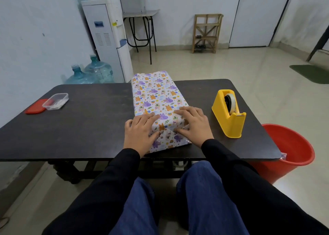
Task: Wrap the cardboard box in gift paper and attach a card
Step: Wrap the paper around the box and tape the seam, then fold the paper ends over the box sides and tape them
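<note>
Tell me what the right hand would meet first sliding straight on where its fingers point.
Only more of the wrapped box: the right hand lies on its top, fingers pointing forward-left across it. That line looks free, likely clearing the left hand.

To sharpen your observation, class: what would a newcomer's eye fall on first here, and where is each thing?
The box in bright cartoon-print paper lies in the middle of the table, with the left hand and right hand pressing flat on its near end. A yellow tape dispenser stands just right of it, and a red bucket sits on the floor beyond the table's right edge.
</note>
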